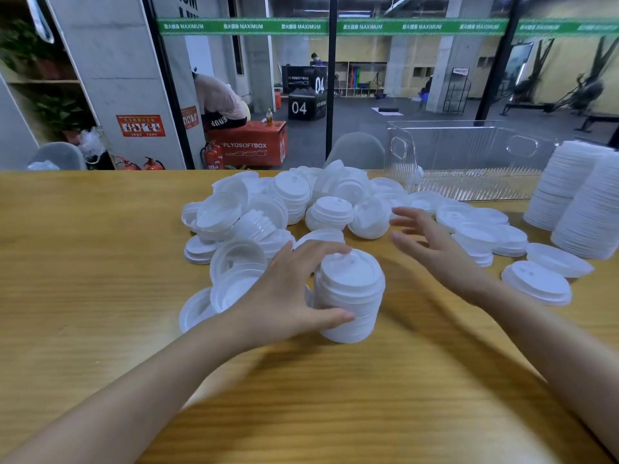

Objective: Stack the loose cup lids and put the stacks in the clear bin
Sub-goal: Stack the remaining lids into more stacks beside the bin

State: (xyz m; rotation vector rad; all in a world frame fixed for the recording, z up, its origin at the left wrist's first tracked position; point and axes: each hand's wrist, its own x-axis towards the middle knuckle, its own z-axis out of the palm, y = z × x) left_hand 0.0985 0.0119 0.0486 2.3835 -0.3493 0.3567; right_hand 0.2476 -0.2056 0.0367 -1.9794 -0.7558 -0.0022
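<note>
Lid stack [350, 296] upright, clasped in left grip [286, 296].

A heap of loose white cup lids [301, 209] is sprawling across the middle of the table [100, 262]. Some are lying dome up, others are showing their hollow undersides, and a few are nesting in small clumps. In front of the heap a short stack [351, 296] is standing upright, top lid facing up, with the left hand [284, 296] gripping its side. Two tall stacks [566, 185] are standing side by side at the far right edge. The clear bin [469, 162], ribbed and with handle cutouts, is sitting upright behind the heap, just left of them.
</note>
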